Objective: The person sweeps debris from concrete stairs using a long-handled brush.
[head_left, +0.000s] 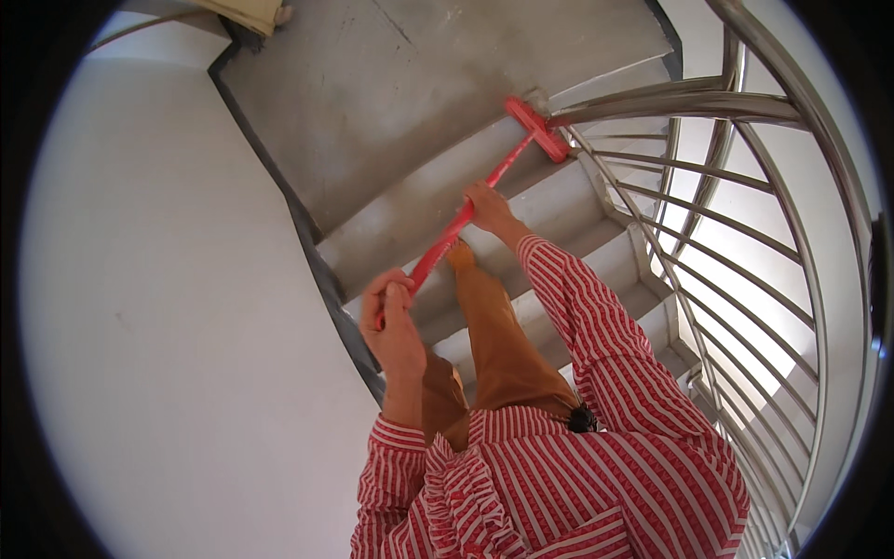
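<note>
A red broom (453, 226) slants across the stairs from near my body up to the far right. My left hand (392, 321) is closed round the top end of its handle, close to the left wall. Farther down the handle, my right hand (490, 207) grips it with wrapped fingers. The red broom head (537, 129) rests at the edge of an upper step, beside the foot of a railing post. Its bristles are mostly hidden; only a greyish tuft shows behind the head.
Grey stair steps (559, 210) run below a wide landing (447, 65). A steel railing (736, 177) curves along the right side. On the left stands a white wall (168, 307) with a dark skirting strip (303, 228). A tan boxy object (247, 11) is at the top left.
</note>
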The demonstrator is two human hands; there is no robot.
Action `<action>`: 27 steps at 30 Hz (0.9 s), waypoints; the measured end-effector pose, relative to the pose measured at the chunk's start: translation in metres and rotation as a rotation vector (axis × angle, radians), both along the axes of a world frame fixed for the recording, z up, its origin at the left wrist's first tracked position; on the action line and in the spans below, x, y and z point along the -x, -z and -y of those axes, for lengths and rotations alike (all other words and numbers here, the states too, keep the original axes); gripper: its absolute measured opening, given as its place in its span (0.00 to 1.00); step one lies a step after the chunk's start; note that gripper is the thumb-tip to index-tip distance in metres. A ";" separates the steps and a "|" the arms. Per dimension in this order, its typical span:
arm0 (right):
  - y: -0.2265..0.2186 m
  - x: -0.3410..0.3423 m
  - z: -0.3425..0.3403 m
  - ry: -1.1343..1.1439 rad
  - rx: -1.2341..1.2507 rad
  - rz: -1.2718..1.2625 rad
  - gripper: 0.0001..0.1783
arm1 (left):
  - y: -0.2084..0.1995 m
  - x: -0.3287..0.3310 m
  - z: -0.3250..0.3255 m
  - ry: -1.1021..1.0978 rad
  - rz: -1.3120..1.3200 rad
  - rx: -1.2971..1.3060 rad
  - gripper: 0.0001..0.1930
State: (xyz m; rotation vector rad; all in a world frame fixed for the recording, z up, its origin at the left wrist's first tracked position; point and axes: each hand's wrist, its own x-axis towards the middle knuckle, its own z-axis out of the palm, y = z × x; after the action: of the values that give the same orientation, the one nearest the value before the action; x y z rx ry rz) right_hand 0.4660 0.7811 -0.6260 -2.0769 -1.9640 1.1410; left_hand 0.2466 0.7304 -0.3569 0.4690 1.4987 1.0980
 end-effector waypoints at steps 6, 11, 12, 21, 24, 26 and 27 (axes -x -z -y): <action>-0.005 0.141 0.039 -0.023 -0.316 -0.311 0.19 | -0.078 0.072 -0.005 0.125 -0.519 0.012 0.06; -0.079 0.225 0.058 -0.051 0.006 -0.531 0.17 | -0.131 0.111 0.044 0.094 -0.641 -0.194 0.06; -0.098 0.229 0.059 -0.068 0.058 -0.554 0.16 | -0.140 0.113 0.053 0.068 -0.599 -0.283 0.07; -0.093 0.083 0.026 -0.195 -0.029 -0.345 0.11 | -0.096 0.080 0.066 -0.085 -0.209 -0.281 0.06; -0.049 0.036 0.016 -0.165 0.031 -0.240 0.13 | -0.055 0.053 0.053 -0.084 -0.031 -0.030 0.08; -0.019 0.026 0.021 -0.174 -0.022 -0.180 0.13 | -0.022 0.043 0.046 -0.037 0.087 -0.081 0.10; -0.001 0.008 0.029 -0.189 -0.085 -0.148 0.13 | -0.018 0.039 0.048 -0.024 0.099 -0.085 0.10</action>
State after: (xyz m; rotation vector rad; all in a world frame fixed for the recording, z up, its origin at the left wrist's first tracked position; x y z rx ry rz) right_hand 0.4580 0.7524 -0.6251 -1.7428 -2.1320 1.1813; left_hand 0.2075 0.6822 -0.3386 0.4499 1.3785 1.1908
